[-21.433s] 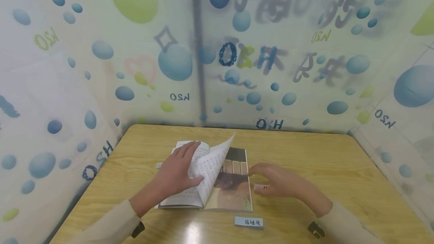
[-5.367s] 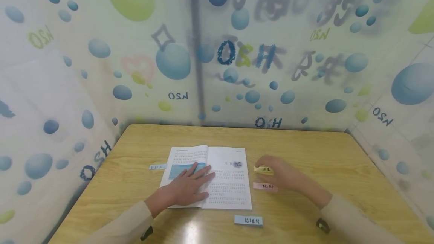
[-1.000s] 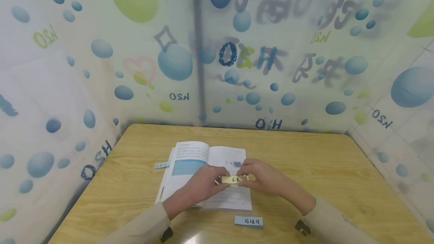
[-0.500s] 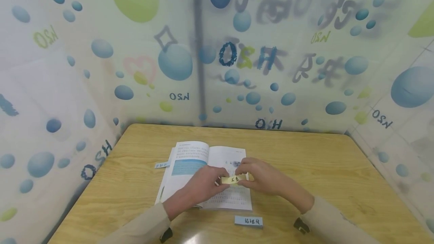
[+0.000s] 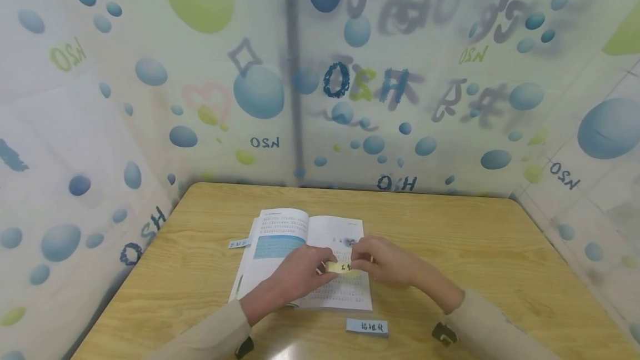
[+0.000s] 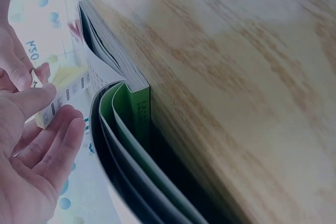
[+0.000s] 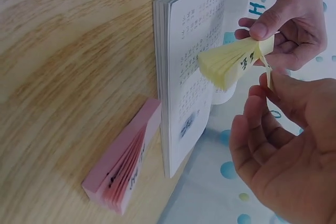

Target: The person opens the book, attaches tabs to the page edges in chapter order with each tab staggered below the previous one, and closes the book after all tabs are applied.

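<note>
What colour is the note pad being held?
Pale yellow; the pad shows best in the right wrist view.

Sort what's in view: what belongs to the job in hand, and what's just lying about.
In the job:
yellow pad, gripped by the left hand
yellow sheet, pinched by the right hand
open book beneath, probably

Seemingly lying about:
blue pad, nearer the person
pink pad, beside the book
blue slip, at the book's left edge
</note>
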A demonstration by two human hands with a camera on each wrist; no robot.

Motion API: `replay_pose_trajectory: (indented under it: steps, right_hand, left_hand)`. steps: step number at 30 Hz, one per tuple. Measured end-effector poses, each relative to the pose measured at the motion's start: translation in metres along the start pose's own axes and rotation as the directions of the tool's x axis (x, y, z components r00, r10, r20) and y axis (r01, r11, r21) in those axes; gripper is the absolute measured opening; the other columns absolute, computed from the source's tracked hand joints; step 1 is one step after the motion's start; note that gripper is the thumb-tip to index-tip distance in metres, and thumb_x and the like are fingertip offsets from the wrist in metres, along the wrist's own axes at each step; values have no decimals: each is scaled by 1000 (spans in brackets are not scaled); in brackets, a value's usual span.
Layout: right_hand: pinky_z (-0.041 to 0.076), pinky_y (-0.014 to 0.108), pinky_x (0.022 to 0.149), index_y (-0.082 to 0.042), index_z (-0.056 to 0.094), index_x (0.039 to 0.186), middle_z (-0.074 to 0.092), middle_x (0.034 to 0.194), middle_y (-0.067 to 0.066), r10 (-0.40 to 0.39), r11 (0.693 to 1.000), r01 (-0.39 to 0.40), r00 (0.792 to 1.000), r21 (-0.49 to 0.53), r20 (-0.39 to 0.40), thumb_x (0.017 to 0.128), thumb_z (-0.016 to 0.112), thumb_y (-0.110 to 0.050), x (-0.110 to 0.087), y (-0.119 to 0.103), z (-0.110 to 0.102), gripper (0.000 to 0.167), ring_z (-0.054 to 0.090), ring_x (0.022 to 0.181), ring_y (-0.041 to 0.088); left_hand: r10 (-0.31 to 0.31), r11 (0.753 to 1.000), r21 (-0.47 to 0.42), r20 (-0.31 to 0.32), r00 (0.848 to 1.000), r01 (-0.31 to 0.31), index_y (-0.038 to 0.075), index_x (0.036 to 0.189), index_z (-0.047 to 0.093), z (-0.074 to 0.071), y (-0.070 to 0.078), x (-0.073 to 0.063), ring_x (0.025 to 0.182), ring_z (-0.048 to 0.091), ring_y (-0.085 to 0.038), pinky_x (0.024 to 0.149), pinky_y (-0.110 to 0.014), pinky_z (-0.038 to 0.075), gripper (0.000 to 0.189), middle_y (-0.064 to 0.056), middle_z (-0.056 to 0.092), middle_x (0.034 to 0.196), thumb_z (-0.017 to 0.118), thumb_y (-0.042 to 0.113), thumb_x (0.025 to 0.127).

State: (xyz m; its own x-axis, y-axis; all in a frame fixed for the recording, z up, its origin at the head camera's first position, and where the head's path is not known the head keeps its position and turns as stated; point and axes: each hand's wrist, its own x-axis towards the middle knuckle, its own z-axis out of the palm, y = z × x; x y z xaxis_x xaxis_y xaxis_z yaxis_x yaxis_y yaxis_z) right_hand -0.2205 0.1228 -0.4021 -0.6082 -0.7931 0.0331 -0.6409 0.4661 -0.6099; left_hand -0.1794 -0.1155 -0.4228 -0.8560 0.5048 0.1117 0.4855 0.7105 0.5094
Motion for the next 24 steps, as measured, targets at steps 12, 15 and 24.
replay_pose_trajectory:
  steps: [12,15,24]
  right_hand:
    - [53,28,68,-14,71,94,67,84,1,23,997,-23,1000,76,-4,102,64,-14,-2,-4,-8,11,56,73,7]
    - [52,27,66,-13,71,94,67,83,-1,-4,998,5,1000,57,-14,101,64,-12,-1,-6,-11,10,55,72,6]
    - [50,25,61,-11,72,93,65,78,-4,3,999,-3,1000,47,-7,101,65,-12,-2,-8,-15,11,53,68,4]
  left_hand:
    - [14,1000,17,-29,999,-13,10,104,74,2,-1,2,75,63,0,66,-18,52,22,6,72,87,81,24,89]
    - [12,1000,20,-27,1000,-11,9,104,74,2,-1,2,74,63,0,66,-18,52,23,5,72,86,82,24,89]
    - [25,999,24,-41,999,-24,9,103,74,2,0,2,74,63,-1,66,-18,51,23,4,73,86,82,24,88]
